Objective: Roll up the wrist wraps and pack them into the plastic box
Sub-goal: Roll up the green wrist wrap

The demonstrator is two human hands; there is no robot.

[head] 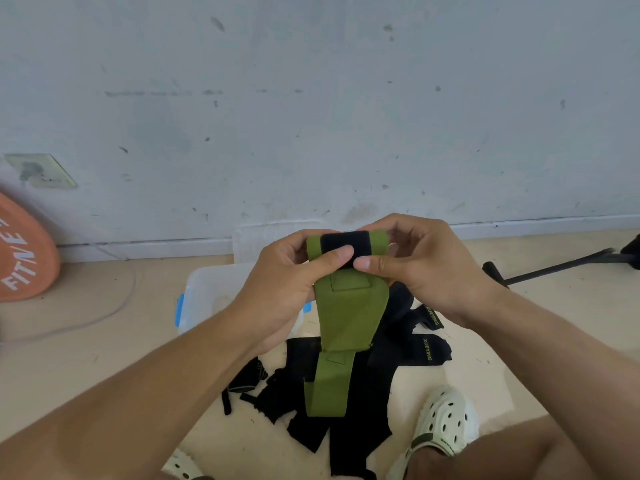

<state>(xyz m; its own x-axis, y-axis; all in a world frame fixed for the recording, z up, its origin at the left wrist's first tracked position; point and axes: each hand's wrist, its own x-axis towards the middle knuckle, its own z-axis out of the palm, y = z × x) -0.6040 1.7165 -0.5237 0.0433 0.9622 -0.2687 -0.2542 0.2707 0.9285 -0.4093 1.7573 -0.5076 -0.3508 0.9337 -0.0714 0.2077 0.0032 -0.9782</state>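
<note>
Wrist wrap [348, 317], olive green with a black patch at its top end, hangs in the middle of the frame, held up by both hands. Its top is folded over, and the rest trails down to a narrower green strap at the lower centre. The left hand [287, 289] grips the wrap's left edge, thumb pressed on the black patch. The right hand [419, 268] pinches the right edge, thumb meeting the left thumb on the patch. Behind the left hand, a clear plastic box [207, 292] with blue latches sits on the floor [86, 341]. Black wraps [349, 403] lie in a loose heap on the floor beneath the green one. A pale perforated clog [446, 420] shows at lower right.
</note>
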